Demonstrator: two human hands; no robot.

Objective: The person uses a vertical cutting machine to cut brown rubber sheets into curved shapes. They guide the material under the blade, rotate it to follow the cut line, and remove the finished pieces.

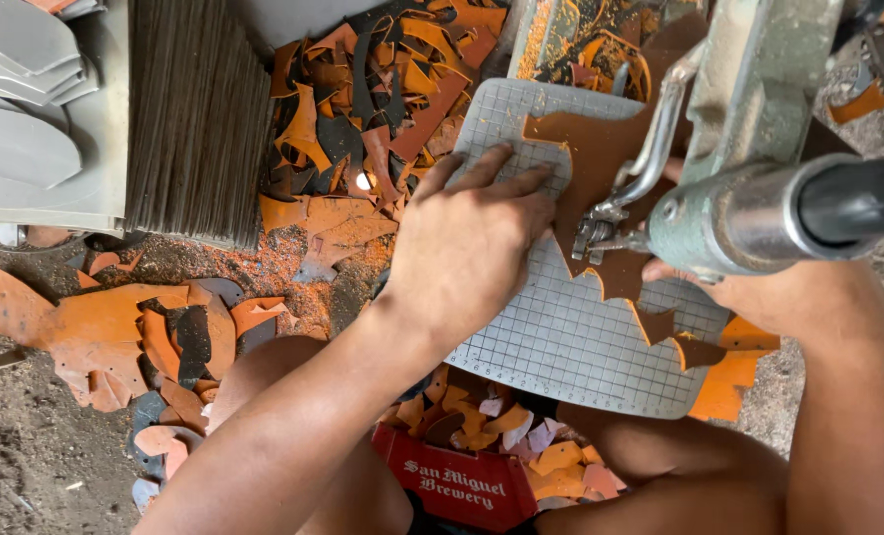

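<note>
My left hand point(467, 238) lies flat, fingers spread, on a grey gridded cutting mat point(561, 337), its fingertips at the edge of a brown leather sheet point(601, 149) with scalloped cut-outs. My right hand point(675, 272) is mostly hidden behind a grey metal press machine point(759, 188); only some fingers show at the sheet's edge under the machine's metal head point(601, 233). Whether those fingers grip the sheet cannot be told.
Orange, brown and black leather scraps point(363, 109) cover the ground. A red crate point(462, 481) below the mat holds offcuts. A stack of thin dark sheets point(199, 109) and grey moulded pieces point(26, 119) sit at upper left. Bare dirt floor point(26, 446) lies lower left.
</note>
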